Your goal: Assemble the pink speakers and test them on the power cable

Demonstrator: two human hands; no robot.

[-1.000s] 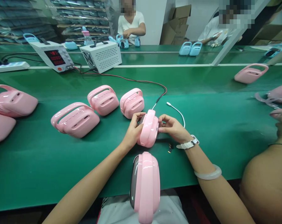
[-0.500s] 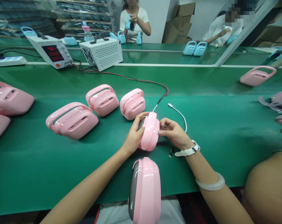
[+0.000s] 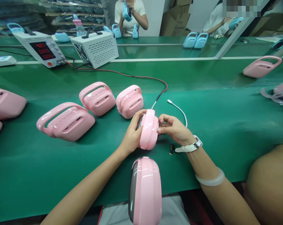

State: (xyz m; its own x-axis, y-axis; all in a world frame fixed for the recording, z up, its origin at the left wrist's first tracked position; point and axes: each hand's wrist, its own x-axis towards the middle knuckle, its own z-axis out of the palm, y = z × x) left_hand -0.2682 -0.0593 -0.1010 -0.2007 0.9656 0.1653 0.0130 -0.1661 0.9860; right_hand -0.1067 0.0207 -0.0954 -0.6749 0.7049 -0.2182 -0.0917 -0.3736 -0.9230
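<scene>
My left hand [image 3: 133,132] is wrapped round a pink handled device [image 3: 148,131] with a dark front, which stands on its side on the green table. Thumb and fingers of my right hand [image 3: 173,128] are pinched together against the device's right side; what they hold, if anything, is hidden. A thin white lead [image 3: 153,105], joined to red and black wires, runs to the far end of the device. Small black cards [image 3: 171,150] lie by my right wrist. Nearer my body, a second pink device [image 3: 147,190] stands at the table edge.
Several pink devices [image 3: 67,122] stand to the left on the green table [image 3: 103,165]. A power supply [image 3: 41,48] with red digits and a white vented box [image 3: 95,48] sit behind. A loose white cable [image 3: 179,109] lies right. Across the bench, people handle blue devices [image 3: 127,12].
The view has shifted slightly, so most things sit a little further left and higher. Both my hands keep their places on the pink device. Across the bench, a person has raised a blue device.
</scene>
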